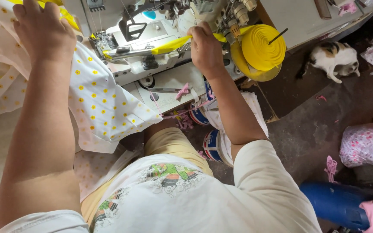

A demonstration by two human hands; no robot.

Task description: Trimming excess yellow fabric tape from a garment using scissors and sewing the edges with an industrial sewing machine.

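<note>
Two hands are at the white sewing machine [152, 47], and the yellow binding tape [171, 44] runs between them as a flat strip. Your right hand [204, 48] sits at the right end of that strip, fingers closed around the tape just where it leaves the big yellow roll of tape [262, 48] mounted on a spindle to the right. From that hand the strip stretches leftward, its long axis nearly level across the machine, into the metal folder guide [124, 52] beside the needle area. Your left hand [44, 32] lies far to the left, palm down and fingers spread flat on the white cotton fabric with yellow dots [98, 101], pressing it rather than gripping; that cloth drapes off the near edge of the machine bed toward your lap. So the tape is nearer your right hand, touching it, and well apart from your left. A white, black and orange cat [335, 58] rests on the floor at far right, with a pink patterned bundle [365, 144] nearer you.
</note>
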